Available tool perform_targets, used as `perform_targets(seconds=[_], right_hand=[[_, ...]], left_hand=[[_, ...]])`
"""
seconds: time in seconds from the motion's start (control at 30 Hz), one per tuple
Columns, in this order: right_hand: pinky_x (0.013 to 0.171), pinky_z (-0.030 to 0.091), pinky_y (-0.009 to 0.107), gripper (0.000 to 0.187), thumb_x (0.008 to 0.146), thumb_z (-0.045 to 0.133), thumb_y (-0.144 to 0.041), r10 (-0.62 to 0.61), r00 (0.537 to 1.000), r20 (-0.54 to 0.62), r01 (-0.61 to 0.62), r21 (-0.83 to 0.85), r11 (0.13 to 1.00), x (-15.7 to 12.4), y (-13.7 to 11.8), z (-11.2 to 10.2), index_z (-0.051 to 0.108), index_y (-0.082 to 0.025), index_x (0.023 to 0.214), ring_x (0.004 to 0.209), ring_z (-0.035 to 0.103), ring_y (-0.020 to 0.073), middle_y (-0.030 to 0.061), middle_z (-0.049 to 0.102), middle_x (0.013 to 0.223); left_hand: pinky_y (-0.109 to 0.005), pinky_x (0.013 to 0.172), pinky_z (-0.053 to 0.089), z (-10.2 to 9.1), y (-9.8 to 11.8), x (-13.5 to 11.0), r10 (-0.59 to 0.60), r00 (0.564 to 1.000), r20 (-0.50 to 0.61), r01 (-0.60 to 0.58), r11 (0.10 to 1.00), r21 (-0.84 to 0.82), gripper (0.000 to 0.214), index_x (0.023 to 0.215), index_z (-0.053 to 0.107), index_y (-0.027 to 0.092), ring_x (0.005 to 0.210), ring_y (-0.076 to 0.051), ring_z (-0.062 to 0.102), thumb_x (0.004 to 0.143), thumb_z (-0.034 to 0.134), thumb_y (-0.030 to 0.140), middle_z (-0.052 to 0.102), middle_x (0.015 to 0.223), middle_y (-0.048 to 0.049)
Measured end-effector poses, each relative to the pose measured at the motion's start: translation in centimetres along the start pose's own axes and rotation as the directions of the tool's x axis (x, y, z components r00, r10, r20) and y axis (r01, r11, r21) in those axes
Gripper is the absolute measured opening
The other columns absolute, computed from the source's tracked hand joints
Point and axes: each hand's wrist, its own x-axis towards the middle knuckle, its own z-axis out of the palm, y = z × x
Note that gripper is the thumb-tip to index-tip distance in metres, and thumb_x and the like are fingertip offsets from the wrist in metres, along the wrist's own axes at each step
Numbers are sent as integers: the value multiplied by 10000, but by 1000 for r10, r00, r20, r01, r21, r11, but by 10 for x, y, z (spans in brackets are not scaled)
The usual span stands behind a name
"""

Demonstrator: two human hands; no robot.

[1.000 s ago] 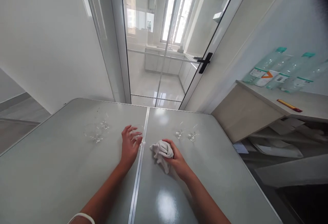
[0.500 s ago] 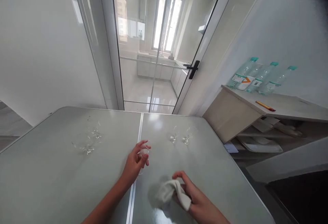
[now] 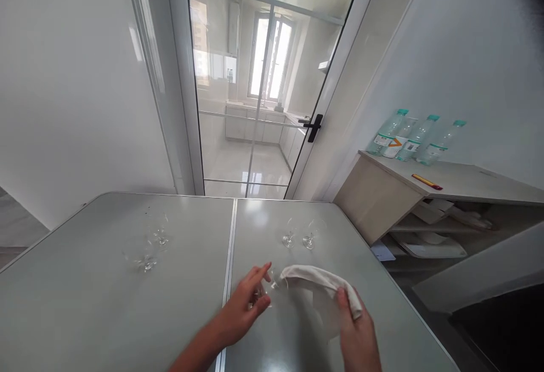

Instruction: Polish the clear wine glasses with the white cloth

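Observation:
My left hand [image 3: 247, 303] is above the middle of the table, to the right of its seam. Its fingers curl round a clear stemmed glass [image 3: 273, 285], which is partly hidden by them and hard to see against the table. On the right, my right hand [image 3: 357, 326] grips a white cloth [image 3: 317, 274] by one end. The cloth stretches leftward in an arc, and its far end hangs close to the glass; I cannot tell if they touch. Motion blurs the cloth's lower part.
Two stemmed glasses [image 3: 308, 241] stand on the table's right half, and two more [image 3: 148, 262] are on the left. A cabinet [image 3: 391, 190] to the right bears several plastic bottles [image 3: 410, 145] and a red-yellow stick-like item [image 3: 426, 181]. Behind the table [image 3: 182, 304] is a glass door [image 3: 255, 134].
My left hand has moved right and nearer to me with the glass. My right hand has shifted right, and the bunched cloth has swung out into a long strip. The view has tilted slightly up.

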Motion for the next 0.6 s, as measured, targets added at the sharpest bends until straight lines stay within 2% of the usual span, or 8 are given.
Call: perform_targets(seconds=[0.03,0.1,0.2,0.3,0.4,0.5,0.53,0.6], right_hand=[[625,542,324,558,860,579,-716,-42,999,33,44,-42,998,-8,1,12,744,-207,1018,714,665,282,71,722,705],[608,542,317,529,875,565,-702,-126,975,181,146,-105,984,-21,6,31,737,-222,1015,644,638,256,65,704,679],[599,547,314,519,870,580,-671,-228,889,397,290,-103,952,-25,9,42,715,-233,1113,625,643,253,78,706,705],[713,579,326,570,875,599,-624,-235,758,609,320,-33,947,-18,2,33,628,-243,1298,783,698,263,105,740,921],[883,566,370,657,921,572,-564,-194,659,727,255,26,967,-9,-8,25,459,-270,1497,964,710,255,108,713,1137],[906,560,381,670,900,626,-525,-216,660,719,264,47,963,-5,-8,26,456,-313,1512,1037,703,272,102,703,1213],[878,566,370,604,905,625,-511,-228,676,701,274,48,961,-4,-6,28,509,-323,1468,1019,705,274,97,710,1204],[802,571,342,437,937,587,-487,-235,740,630,267,45,963,-4,0,34,612,-316,1339,937,707,265,81,731,1124]], left_hand=[[-343,801,526,2,1,0,-7,1000,2,7,999,47,626,1539,434,286,801,-150,565,954,598,436,612,1247,-109],[-344,807,537,6,1,-1,-67,998,-20,69,992,101,665,1474,491,281,766,-141,576,852,722,330,636,1238,-97],[-299,750,545,9,-6,-4,-137,988,-65,144,981,131,636,1285,564,271,698,-119,593,702,809,204,677,1221,-70],[-273,698,526,11,-18,-9,-25,999,-24,31,963,269,531,1187,590,271,696,-151,634,705,804,209,740,1013,-33],[-300,696,523,14,-28,-14,116,992,52,-128,903,411,558,1258,578,282,744,-217,688,745,798,278,750,917,-47],[-307,643,509,18,-32,-14,132,990,52,-141,881,451,523,1235,570,274,675,-228,690,772,793,371,757,897,-64],[-304,630,502,20,-32,-13,112,993,26,-112,887,448,520,1218,565,273,650,-221,684,773,799,405,759,895,-63],[-295,632,495,25,-34,-9,65,997,-31,-45,897,440,511,1202,559,275,631,-211,680,789,791,466,760,870,-49]])
